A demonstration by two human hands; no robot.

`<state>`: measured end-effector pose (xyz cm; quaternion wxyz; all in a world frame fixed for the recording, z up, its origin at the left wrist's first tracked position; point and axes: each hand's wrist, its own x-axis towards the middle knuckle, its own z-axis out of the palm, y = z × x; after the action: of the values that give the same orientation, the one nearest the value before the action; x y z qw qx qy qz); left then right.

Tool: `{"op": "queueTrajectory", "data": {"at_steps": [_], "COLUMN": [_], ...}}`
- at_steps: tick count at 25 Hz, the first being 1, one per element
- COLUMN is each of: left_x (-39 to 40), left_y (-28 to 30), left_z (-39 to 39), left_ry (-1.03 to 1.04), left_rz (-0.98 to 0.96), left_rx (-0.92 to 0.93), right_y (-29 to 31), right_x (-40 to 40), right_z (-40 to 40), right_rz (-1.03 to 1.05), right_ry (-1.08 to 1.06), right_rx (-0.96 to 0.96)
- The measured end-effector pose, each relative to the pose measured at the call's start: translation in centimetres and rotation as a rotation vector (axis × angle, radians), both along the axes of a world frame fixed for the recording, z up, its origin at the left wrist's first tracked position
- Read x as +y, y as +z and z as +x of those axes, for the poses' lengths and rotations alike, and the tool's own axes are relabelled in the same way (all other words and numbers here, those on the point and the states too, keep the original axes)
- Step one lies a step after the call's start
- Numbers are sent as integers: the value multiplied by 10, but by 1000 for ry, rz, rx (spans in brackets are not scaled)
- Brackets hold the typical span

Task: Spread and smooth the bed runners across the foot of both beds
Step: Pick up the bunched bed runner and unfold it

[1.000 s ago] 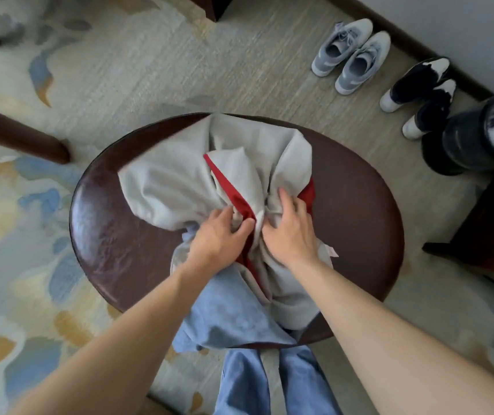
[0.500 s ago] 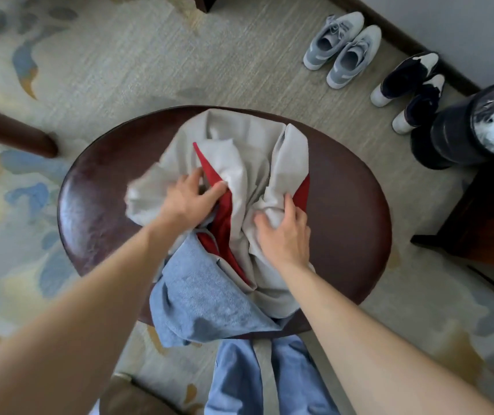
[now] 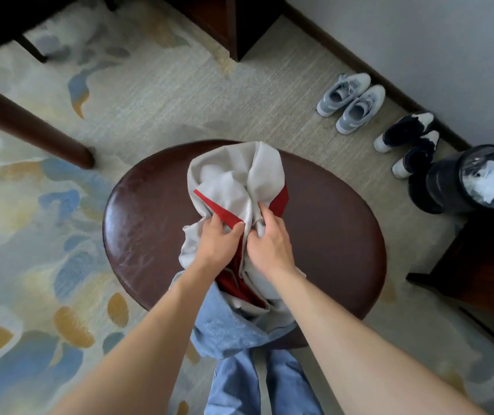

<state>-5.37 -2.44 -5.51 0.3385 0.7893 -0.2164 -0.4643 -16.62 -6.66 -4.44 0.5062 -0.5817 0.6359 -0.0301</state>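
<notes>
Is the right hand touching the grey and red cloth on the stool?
Touching. The head view shows the right hand closed on a gathered fold of the grey and red cloth, fingers pressed into the fabric.

Matt grey-and-red cloth runner (image 3: 233,187) on glossy, creased brown leather stool (image 3: 329,235)

arms: bare, no sleeves | shirt (image 3: 224,327): light blue | jeans (image 3: 287,384): blue denim
</notes>
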Motion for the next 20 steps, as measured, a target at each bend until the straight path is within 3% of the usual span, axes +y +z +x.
{"op": "queueTrajectory", "data": {"at_steps": [5,11,20], "left_x": [11,48,198], "left_y": [81,170,288], "left_z": [24,66,67], "left_ry": [175,261,757], "left_rz": [-120,-188,-133], "left_rx": [-287,-420,-609], "right_y": [77,166,275], "right_x": [-5,17,128], "right_z": [42,93,141], "right_rz": [-35,-86,-148], "right_ry": [115,296,915], "right_rx": [-115,-212,-397]}}
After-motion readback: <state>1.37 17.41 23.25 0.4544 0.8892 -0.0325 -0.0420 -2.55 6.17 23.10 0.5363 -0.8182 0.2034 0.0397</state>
